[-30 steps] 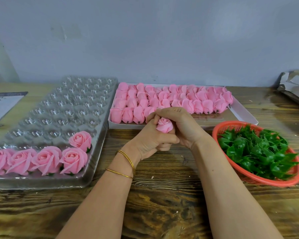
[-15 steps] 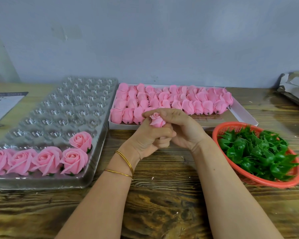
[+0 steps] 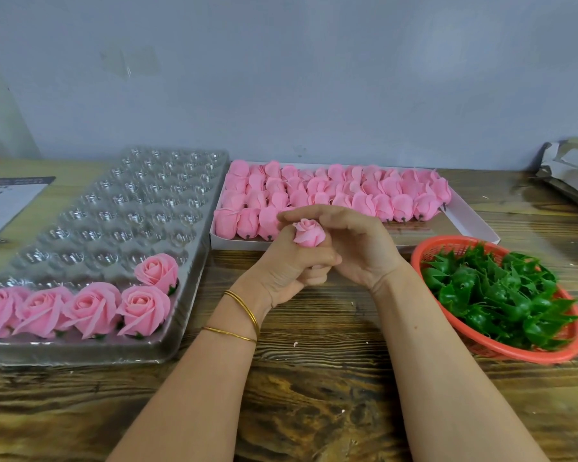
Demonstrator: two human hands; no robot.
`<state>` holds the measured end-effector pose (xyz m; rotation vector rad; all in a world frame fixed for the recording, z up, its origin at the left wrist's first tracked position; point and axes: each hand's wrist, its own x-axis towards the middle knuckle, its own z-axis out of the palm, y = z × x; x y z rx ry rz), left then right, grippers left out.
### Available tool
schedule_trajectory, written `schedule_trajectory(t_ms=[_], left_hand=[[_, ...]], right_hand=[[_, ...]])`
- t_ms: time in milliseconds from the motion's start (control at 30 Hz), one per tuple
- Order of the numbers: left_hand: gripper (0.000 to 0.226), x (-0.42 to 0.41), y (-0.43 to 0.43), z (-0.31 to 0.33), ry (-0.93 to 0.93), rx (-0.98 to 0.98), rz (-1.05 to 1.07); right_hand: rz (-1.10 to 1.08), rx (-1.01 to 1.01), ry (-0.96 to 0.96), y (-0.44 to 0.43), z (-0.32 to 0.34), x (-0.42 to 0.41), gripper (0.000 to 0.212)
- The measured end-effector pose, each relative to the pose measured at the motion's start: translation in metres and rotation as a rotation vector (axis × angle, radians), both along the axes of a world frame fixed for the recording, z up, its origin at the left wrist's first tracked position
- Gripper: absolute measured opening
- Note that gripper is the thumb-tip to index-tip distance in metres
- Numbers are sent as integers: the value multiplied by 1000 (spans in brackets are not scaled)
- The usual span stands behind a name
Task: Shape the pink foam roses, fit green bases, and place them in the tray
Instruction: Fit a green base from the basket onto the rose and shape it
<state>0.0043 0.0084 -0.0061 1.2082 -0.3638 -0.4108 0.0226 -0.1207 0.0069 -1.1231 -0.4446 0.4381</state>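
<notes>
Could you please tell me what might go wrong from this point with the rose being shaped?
The left hand holds the rose bud in a closed fist, so its foam petals might crease or tear. The red basket of green bases sits by the right forearm; an elbow swing could tip it.

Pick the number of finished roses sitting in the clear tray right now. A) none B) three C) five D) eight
C: four finished roses fill the front row of the clear tray, and a fifth rose sits just behind the rightmost one.
</notes>
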Motion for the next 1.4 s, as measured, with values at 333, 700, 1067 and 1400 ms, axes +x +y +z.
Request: schedule_trajectory(t_ms=[333, 700, 1067, 1400], left_hand=[[28, 7, -8, -12, -197, 403, 420], [14, 5, -12, -11, -484, 796, 759], [20, 9, -12, -14, -525, 818, 821], [8, 11, -12, -16, -480, 796, 874]], right_hand=[[-601, -417, -322, 21, -1, -3, 23], [-723, -601, -472, 35, -8, -3, 26], [-692, -628, -428, 40, -8, -7, 32], [-583, -452, -305, 32, 1, -12, 32]])
